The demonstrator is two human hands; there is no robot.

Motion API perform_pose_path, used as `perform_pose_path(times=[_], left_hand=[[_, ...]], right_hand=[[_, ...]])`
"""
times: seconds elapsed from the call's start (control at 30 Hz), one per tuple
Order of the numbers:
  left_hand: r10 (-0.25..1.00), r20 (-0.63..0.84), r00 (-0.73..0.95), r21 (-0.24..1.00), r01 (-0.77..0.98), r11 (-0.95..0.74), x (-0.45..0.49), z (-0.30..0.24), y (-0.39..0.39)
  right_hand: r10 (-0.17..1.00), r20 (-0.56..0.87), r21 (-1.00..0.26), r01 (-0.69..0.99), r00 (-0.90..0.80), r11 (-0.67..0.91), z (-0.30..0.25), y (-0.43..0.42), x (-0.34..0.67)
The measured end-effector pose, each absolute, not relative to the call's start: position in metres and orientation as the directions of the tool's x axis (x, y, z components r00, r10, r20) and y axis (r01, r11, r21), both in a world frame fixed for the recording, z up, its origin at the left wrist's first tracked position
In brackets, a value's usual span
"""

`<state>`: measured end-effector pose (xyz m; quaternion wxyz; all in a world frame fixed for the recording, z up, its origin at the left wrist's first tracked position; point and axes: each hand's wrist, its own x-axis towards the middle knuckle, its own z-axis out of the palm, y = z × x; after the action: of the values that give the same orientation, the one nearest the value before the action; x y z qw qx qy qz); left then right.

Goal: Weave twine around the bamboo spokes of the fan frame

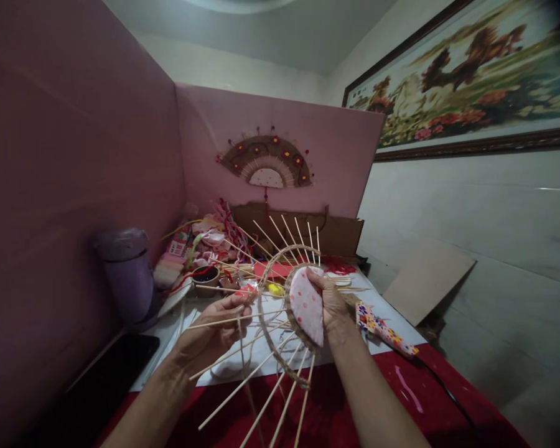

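My right hand (332,303) is closed around the hub of a half-made fan (307,306), a pink dotted fabric semicircle edged with twine. Thin wooden sticks (242,387) radiate from it, crossed by an arc of twine (264,323). My left hand (215,330) pinches one of the sticks near that arc, fingers curled. A loose strand of twine hangs below the left hand. Both hands hold the fan above the table.
A finished brown fan (266,162) hangs on the pink partition. A purple lidded container (127,274), a pile of ribbons and fabric (205,249), spare sticks, a glue gun wrapped in floral fabric (385,331), white paper (261,348) and a red tablecloth (401,398) lie around. Cardboard (424,280) leans on the right wall.
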<state>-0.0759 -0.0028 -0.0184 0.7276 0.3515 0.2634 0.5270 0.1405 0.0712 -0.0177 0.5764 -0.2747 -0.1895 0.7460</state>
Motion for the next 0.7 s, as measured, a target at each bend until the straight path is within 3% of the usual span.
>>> perform_pose_path(times=[0.17, 0.4, 0.7], left_hand=[[0.972, -0.093, 0.217, 0.773, -0.6, 0.207, -0.076, -0.018, -0.003], [0.934, 0.003, 0.359, 0.854, -0.487, 0.184, -0.072, -0.023, -0.001], [0.973, -0.002, 0.23, 0.946, -0.316, 0.076, -0.066, -0.017, -0.006]], right_hand=[[0.965, -0.18, -0.592, -0.762, -0.189, -0.26, -0.018, 0.072, 0.14], [0.967, -0.177, -0.588, -0.768, -0.184, -0.254, -0.012, 0.067, 0.138], [0.979, -0.162, -0.577, -0.792, -0.127, -0.198, -0.007, 0.066, 0.136]])
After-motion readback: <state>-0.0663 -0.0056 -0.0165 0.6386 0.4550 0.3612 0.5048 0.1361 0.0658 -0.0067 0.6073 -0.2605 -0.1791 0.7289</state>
